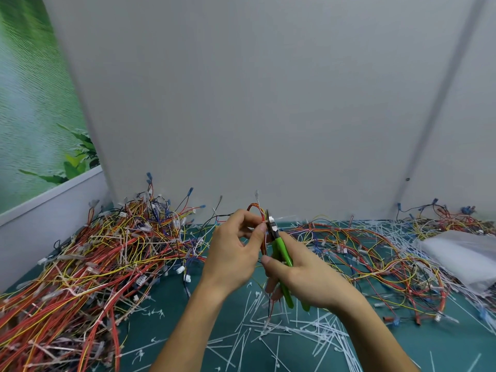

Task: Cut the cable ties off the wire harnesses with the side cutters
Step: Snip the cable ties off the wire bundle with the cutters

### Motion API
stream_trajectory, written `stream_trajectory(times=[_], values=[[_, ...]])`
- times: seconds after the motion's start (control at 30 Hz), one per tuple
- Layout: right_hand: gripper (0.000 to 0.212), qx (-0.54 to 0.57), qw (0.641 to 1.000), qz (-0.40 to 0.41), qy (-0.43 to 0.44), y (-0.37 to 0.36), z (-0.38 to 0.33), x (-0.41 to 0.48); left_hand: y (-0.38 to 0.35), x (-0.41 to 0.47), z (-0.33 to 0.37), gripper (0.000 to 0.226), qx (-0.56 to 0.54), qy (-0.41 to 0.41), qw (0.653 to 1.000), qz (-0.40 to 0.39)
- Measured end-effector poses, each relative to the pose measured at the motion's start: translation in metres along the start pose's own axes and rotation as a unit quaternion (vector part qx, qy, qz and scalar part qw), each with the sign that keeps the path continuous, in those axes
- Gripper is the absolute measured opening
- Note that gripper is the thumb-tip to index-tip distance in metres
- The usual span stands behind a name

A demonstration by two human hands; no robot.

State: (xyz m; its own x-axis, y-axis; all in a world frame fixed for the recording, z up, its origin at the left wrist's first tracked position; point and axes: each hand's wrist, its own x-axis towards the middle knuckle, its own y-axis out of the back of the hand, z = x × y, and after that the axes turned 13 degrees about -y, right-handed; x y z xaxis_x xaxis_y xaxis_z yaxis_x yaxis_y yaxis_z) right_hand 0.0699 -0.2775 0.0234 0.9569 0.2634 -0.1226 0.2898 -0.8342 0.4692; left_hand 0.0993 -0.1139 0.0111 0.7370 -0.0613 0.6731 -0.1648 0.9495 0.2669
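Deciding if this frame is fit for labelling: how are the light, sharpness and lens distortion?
Head view: light soft and even, no glare, faint shadows; left hand, right hand, side cutters and the held wire harness fairly sharp at centre; harness pile at left edge softer; wide-angle lens slants the wall seam and the poster.

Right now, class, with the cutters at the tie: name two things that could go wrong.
The cutters in the right hand meet the tie right beside the harness wires, so a wire may get nicked. The left hand pinches close to the blades and could be cut.
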Motion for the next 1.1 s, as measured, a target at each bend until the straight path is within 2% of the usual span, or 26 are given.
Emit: stream_trajectory(times=[0.2, 0.3, 0.4, 0.53, 0.7, 0.87, 1.1], values=[[0.003, 0.003, 0.999, 0.041, 0.009, -0.0041, 0.0026, 0.0026, 0.0000, 0.0009, -0.0009, 0.007, -0.002, 0.006, 1.000, 0.006], [0.010, -0.004, 0.998, 0.057, 0.013, -0.0042, 0.0026, 0.0032, -0.0007, 0.0016, -0.0005, 0.004, -0.010, 0.004, 1.000, 0.017], [0.003, -0.012, 0.998, 0.057, 0.015, -0.0040, 0.0037, 0.0045, -0.0008, 0.0017, 0.0000, 0.003, -0.009, 0.003, 1.000, 0.019], [0.013, 0.015, 0.999, 0.034, 0.011, -0.0050, 0.0041, 0.0060, -0.0001, 0.0014, 0.0003, 0.002, -0.013, 0.004, 1.000, 0.016], [0.012, -0.028, 0.995, 0.090, 0.041, -0.0044, 0.0085, 0.0090, -0.0001, 0.0021, 0.0007, 0.002, -0.024, 0.010, 0.999, 0.021], [0.009, -0.041, 0.993, 0.100, 0.051, -0.0038, 0.0086, 0.0097, -0.0006, 0.0019, 0.0000, 0.002, -0.049, 0.009, 0.998, 0.025], [0.016, -0.030, 0.998, 0.048, 0.031, -0.0048, 0.0065, 0.0066, -0.0024, 0.0021, -0.0041, 0.002, -0.076, 0.016, 0.996, 0.036]])
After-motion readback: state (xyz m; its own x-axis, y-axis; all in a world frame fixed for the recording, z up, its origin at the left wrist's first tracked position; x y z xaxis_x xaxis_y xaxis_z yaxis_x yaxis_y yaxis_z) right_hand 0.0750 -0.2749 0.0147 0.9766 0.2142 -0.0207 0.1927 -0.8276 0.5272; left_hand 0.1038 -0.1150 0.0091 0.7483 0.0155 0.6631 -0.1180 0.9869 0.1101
